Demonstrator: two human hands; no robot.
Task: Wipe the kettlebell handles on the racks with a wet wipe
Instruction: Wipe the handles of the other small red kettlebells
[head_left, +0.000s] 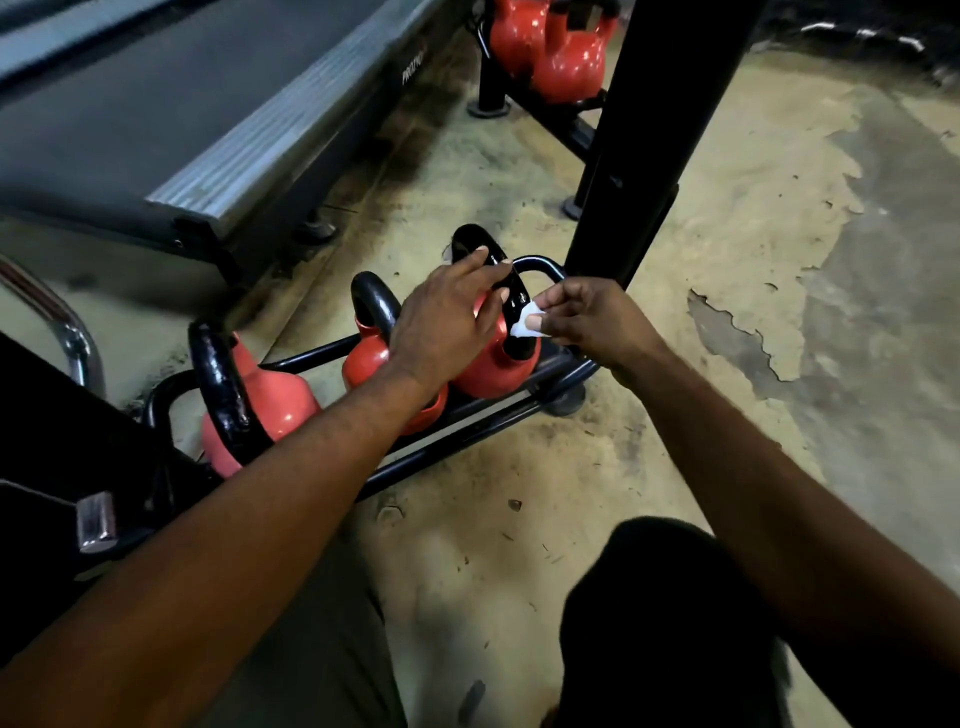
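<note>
Pinching wipe (524, 325), right hand (592, 322); left hand (447, 322) seemingly flat; rack (311, 356) holds 3 kettlebells (280, 400).

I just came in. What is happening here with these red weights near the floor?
A person leans over a low rack that holds three red kettlebells. The left hand rests on the black handle of the rightmost kettlebell, seemingly to steady it. The right hand pinches a small white wet wipe against the lower right side of that handle. The other two kettlebells stand untouched to the left.
</note>
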